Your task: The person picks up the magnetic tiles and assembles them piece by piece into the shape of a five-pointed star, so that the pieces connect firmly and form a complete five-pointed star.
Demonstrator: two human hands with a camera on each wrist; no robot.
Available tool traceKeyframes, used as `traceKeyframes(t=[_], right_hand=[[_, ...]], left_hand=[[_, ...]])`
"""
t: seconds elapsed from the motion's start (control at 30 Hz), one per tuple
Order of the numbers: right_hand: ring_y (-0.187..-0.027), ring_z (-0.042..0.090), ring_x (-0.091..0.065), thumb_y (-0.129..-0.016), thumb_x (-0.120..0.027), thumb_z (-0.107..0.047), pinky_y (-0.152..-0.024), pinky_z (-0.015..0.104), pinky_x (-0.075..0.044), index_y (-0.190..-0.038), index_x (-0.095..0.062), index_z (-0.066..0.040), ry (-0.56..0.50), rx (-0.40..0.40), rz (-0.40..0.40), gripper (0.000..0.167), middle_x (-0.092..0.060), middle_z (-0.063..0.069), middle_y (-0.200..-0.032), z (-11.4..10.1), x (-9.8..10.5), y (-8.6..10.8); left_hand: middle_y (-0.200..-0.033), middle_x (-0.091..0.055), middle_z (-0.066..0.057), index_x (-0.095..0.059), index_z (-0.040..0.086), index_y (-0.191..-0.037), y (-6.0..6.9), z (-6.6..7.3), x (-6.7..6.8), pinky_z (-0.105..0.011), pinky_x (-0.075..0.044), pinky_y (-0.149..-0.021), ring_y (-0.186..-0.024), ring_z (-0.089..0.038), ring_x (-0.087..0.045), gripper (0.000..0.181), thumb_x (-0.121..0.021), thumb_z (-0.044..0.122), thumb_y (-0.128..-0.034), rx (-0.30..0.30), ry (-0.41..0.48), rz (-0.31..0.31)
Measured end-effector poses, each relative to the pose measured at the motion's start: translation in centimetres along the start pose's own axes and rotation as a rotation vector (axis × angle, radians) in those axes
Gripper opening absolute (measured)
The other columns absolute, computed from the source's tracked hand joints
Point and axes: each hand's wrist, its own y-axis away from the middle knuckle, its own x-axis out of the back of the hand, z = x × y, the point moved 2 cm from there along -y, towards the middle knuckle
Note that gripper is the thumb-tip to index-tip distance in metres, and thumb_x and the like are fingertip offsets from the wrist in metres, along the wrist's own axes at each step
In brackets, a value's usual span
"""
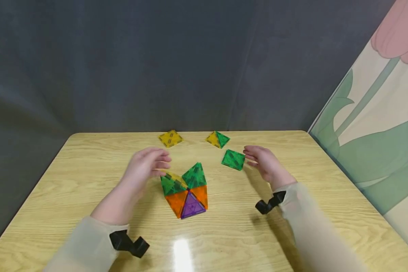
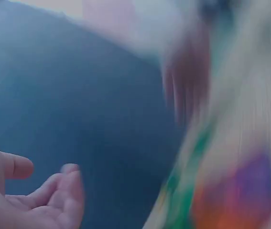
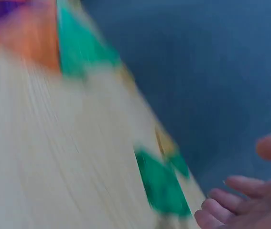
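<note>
A built piece of translucent magnetic tiles stands mid-table, with a purple triangle point(image 1: 192, 206) in front, orange triangles point(image 1: 175, 202) beside it and green triangles point(image 1: 195, 175) above. My left hand point(image 1: 145, 166) hovers at its left, fingers loosely bent, holding nothing; whether it touches the build I cannot tell. In the left wrist view this hand point(image 2: 39, 198) shows thumb and fingers apart. My right hand point(image 1: 263, 162) hangs beside a green tile pair point(image 1: 233, 159), with nothing in its grasp. The right wrist view shows that hand point(image 3: 245, 198) with relaxed fingers.
Near the table's back edge lie a yellow tile pair point(image 1: 170, 138) and a yellow-and-green tile pair point(image 1: 218, 139). A dark curtain point(image 1: 190, 68) hangs behind the wooden table point(image 1: 224, 238). Flower-patterned fabric point(image 1: 377, 124) borders the right side.
</note>
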Motion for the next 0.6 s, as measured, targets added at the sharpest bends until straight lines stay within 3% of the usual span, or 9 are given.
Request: traceKeyframes(t=[0.07, 0.13, 0.2, 0.27, 0.33, 0.43, 0.53, 0.6], right_hand=[[-0.143, 0.041, -0.020, -0.108, -0.035, -0.025, -0.116, 0.052, -0.019, -0.152, -0.023, 0.008, 0.127, -0.033, 0.003, 0.056, -0.022, 0.027, -0.156, 0.1, 1.4, -1.3], [-0.144, 0.040, -0.020, -0.108, -0.036, -0.029, -0.116, 0.053, -0.019, -0.152, -0.028, 0.005, 0.281, -0.061, -0.012, 0.056, -0.025, 0.024, -0.157, 0.5, 1.9, -2.6], [-0.142, 0.040, -0.026, -0.108, -0.037, -0.030, -0.115, 0.054, -0.021, -0.149, -0.035, 0.004, 0.424, -0.051, -0.033, 0.053, -0.032, 0.024, -0.153, 1.1, 1.7, -3.7], [-0.138, 0.040, -0.032, -0.108, -0.039, -0.028, -0.113, 0.055, -0.025, -0.146, -0.043, 0.004, 0.536, -0.025, -0.042, 0.050, -0.040, 0.024, -0.149, 1.6, 1.1, -4.4], [-0.137, 0.041, -0.035, -0.108, -0.039, -0.026, -0.111, 0.055, -0.029, -0.143, -0.047, 0.003, 0.614, 0.012, -0.054, 0.047, -0.042, 0.024, -0.147, 2.0, 0.4, -4.8], [-0.137, 0.042, -0.034, -0.108, -0.040, -0.024, -0.111, 0.055, -0.029, -0.144, -0.046, 0.003, 0.650, 0.052, -0.073, 0.045, -0.042, 0.025, -0.147, 2.3, -0.3, -5.0], [-0.139, 0.042, -0.032, -0.108, -0.039, -0.023, -0.112, 0.055, -0.028, -0.145, -0.043, 0.005, 0.612, 0.061, -0.051, 0.046, -0.039, 0.026, -0.149, 2.2, -0.3, -4.9], [-0.138, 0.043, -0.033, -0.108, -0.038, -0.022, -0.111, 0.054, -0.030, -0.147, -0.039, 0.006, 0.574, 0.051, -0.031, 0.048, -0.038, 0.026, -0.149, 2.0, -0.1, -4.7]], left_hand=[[-0.123, -0.062, -0.018, -0.053, -0.006, -0.131, 0.1, 1.0, -4.0, -0.036, -0.053, -0.092, -0.110, -0.028, -0.062, 0.041, -0.048, 0.025, -0.1049, -0.012, 0.097, -0.142], [-0.138, -0.052, -0.020, -0.046, -0.006, -0.139, -0.2, 0.9, -8.2, -0.043, -0.043, -0.104, -0.127, -0.032, -0.051, 0.050, -0.047, 0.030, -0.1047, 0.030, 0.113, -0.245], [-0.149, -0.041, -0.019, -0.037, -0.003, -0.148, -0.9, -0.1, -11.8, -0.048, -0.033, -0.111, -0.136, -0.035, -0.039, 0.059, -0.048, 0.035, -0.1033, 0.101, 0.063, -0.254], [-0.156, -0.028, -0.018, -0.027, 0.000, -0.153, -2.1, -1.4, -14.4, -0.051, -0.025, -0.114, -0.142, -0.036, -0.027, 0.068, -0.049, 0.039, -0.1017, 0.174, 0.002, -0.197], [-0.161, -0.017, -0.016, -0.019, 0.003, -0.157, -3.4, -2.7, -16.0, -0.052, -0.018, -0.116, -0.146, -0.035, -0.018, 0.073, -0.048, 0.041, -0.1009, 0.245, -0.047, -0.105], [-0.163, -0.010, -0.016, -0.014, 0.003, -0.158, -5.4, -3.9, -17.1, -0.052, -0.014, -0.117, -0.148, -0.034, -0.010, 0.076, -0.048, 0.040, -0.1010, 0.285, -0.082, 0.012], [-0.163, -0.012, -0.016, -0.014, 0.005, -0.158, -6.9, -4.4, -17.1, -0.051, -0.013, -0.118, -0.148, -0.033, -0.010, 0.074, -0.045, 0.042, -0.1018, 0.313, -0.083, 0.051], [-0.161, -0.016, -0.017, -0.016, 0.003, -0.157, -7.6, -4.5, -17.0, -0.050, -0.015, -0.118, -0.147, -0.034, -0.013, 0.073, -0.043, 0.042, -0.1020, 0.314, -0.077, 0.046]])
